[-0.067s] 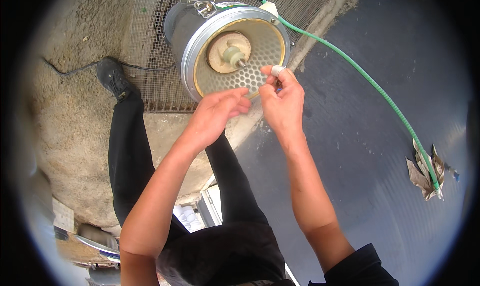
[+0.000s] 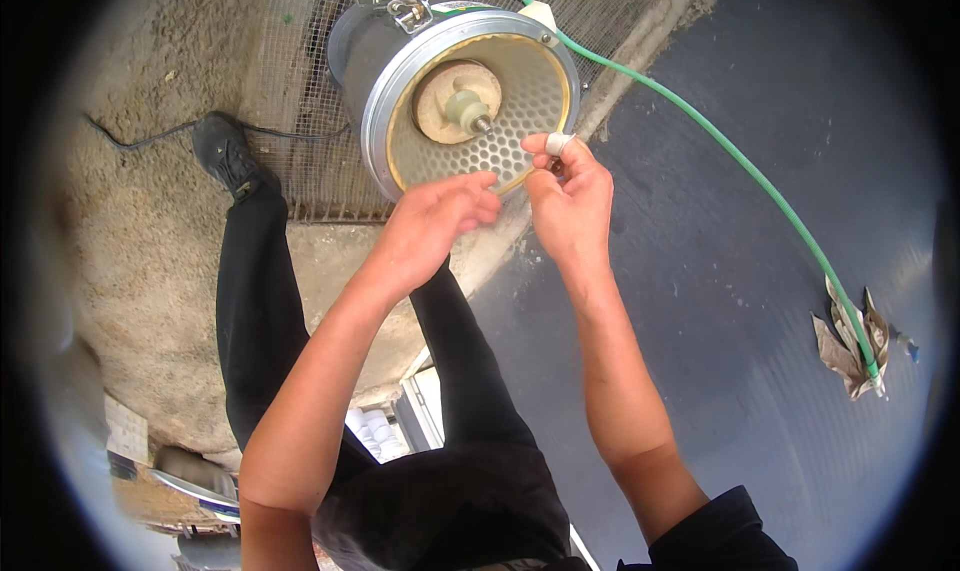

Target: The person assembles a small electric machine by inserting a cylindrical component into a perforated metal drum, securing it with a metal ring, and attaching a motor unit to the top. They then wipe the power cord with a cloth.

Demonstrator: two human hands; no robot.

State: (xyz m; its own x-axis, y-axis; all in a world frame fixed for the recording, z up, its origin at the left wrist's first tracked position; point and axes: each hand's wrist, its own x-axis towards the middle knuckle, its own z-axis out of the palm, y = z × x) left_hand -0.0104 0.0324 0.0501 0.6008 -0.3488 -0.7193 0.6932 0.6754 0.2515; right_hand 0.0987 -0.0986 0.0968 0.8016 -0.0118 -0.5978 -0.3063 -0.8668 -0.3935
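Note:
A round metal drum machine lies tipped with its mouth toward me. Its inner wall is dotted with round dimples or holes, and a pale hub with a metal shaft tip sits on a disc at the bottom. My left hand hovers by the lower rim, slightly blurred, its fingers loosely stretched and nothing visible in them. To its right, my right hand is closed in a pinch in front of the rim. Something small and dark shows between those fingers, too small to name. A white wrap circles one finger.
Wire mesh lies beneath the drum, beside rough concrete. A green hose runs across the dark floor to dry leaves. A black cord passes behind my shoe.
My right hand has shifted very slightly to the right, still pinched. My left hand stays almost in place.

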